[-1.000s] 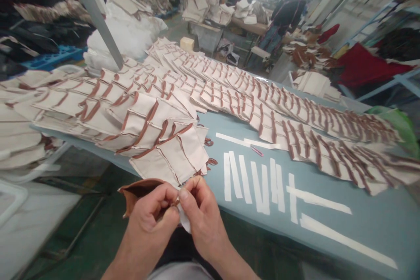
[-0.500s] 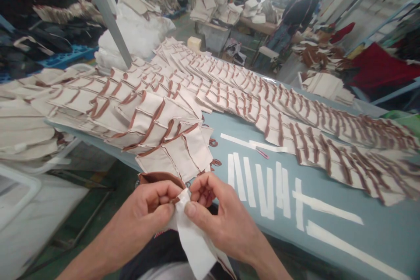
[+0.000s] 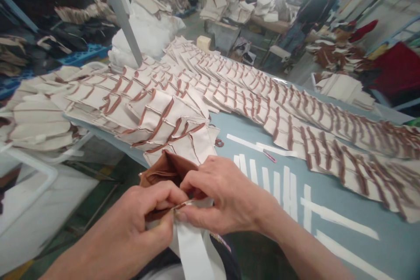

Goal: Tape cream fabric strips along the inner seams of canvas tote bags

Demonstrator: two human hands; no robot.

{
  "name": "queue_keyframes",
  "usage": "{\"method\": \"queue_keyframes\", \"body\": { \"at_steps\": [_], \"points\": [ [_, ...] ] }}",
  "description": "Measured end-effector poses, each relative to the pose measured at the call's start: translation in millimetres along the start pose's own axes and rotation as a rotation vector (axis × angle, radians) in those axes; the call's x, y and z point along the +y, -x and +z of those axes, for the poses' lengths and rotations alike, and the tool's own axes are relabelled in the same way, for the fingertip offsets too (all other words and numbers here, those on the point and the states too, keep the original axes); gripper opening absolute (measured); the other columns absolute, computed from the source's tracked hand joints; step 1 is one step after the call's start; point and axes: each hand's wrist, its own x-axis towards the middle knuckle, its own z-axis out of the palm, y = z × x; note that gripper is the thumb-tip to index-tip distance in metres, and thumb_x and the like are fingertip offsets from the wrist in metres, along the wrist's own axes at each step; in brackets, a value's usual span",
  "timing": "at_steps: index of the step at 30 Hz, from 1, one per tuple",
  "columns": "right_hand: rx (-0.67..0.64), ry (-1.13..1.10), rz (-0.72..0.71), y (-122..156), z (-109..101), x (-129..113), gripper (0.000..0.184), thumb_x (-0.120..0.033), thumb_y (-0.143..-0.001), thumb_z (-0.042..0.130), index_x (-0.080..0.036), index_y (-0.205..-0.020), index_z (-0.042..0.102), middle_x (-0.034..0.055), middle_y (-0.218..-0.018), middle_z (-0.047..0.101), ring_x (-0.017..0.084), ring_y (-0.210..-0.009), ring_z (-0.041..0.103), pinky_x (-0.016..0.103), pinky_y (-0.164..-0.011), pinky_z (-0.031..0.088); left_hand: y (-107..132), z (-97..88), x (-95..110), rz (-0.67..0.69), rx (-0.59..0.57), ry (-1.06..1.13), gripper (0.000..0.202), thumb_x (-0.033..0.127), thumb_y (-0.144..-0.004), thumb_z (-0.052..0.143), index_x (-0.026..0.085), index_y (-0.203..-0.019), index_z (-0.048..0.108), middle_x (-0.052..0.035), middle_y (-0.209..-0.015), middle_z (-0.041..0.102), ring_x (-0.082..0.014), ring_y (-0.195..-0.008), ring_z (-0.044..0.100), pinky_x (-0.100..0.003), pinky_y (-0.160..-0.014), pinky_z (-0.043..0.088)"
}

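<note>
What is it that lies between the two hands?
Between the left hand and right hand, the head view shows the edge of a brown piece and the top of a white strip.

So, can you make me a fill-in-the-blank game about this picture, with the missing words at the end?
1. The left hand and right hand pinch a piece whose opening is ____ inside.
2. The loose strips lying on the table are all ____.
3. Near those strips lies a small, slim tool coloured ____.
4. Past the heaped panels, a small block is pale ____.

Missing words: brown; white; pink; yellow.
</note>
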Motion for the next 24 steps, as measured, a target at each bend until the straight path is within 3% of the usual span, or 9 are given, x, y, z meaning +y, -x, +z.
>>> {"method": "queue_keyframes", "body": {
  "at_steps": [4, 8, 14, 20, 24],
  "points": [
    [-0.137, 0.091, -0.012, -4, -4, -3, 0.032, -0.042, -0.095, 0.076, -0.02, -0.076, 0.063, -0.003, -0.063, 0.065, 0.014, -0.06, 0.06, 0.034, -0.063, 0.031, 5, -0.3, -6, 0.012, 0.022, -0.04, 0.012, 0.026, -0.089, 0.057, 0.022, -0.082, 0.067, 0.004, -0.069, 0.073, -0.0132, -0.06, 0.066, -0.019, -0.055, 0.045],
    [-0.178, 0.036, 0.017, -7, -7, -9, 0.023, -0.033, -0.095, 0.072, -0.02, -0.078, 0.064, -0.002, -0.068, 0.067, 0.014, -0.066, 0.061, 0.032, -0.063, 0.032, 8, 0.4, -14, 0.094, 0.056, -0.102, 0.014, 0.022, -0.092, 0.053, 0.024, -0.084, 0.064, 0.0057, -0.069, 0.074, -0.0121, -0.06, 0.07, -0.017, -0.055, 0.049],
    [-0.137, -0.152, 0.149, -4, -4, -16, 0.015, -0.025, -0.091, 0.074, -0.021, -0.081, 0.064, -0.0046, -0.07, 0.062, 0.013, -0.07, 0.06, 0.028, -0.065, 0.032, 7, 0.5, -15, 0.5, 0.301, -0.376, 0.021, 0.011, -0.091, 0.049, 0.028, -0.083, 0.06, 0.0112, -0.065, 0.07, -0.0067, -0.052, 0.068, -0.013, -0.053, 0.048],
    [0.041, -0.412, 0.273, 2, 10, -17, 0.011, -0.019, -0.083, 0.071, -0.02, -0.077, 0.062, -0.0069, -0.069, 0.056, 0.009, -0.065, 0.054, 0.023, -0.067, 0.037, 6, 8.5, -29, 0.713, 0.419, -0.577, 0.03, 0.006, -0.096, 0.045, 0.03, -0.109, 0.057, 0.0063, -0.085, 0.079, -0.0115, -0.078, 0.08, -0.017, -0.08, 0.061],
    [0.028, -0.664, 0.417, 10, 18, -17, 0.01, -0.023, -0.081, 0.071, -0.02, -0.077, 0.063, -0.0068, -0.067, 0.055, 0.008, -0.059, 0.046, 0.021, -0.057, 0.035, 4, 14.2, -39, 0.85, 0.479, -0.623, 0.03, 0.004, -0.1, 0.047, 0.024, -0.117, 0.061, -0.001, -0.093, 0.083, -0.0167, -0.09, 0.083, -0.027, -0.1, 0.063]
  ]
}}
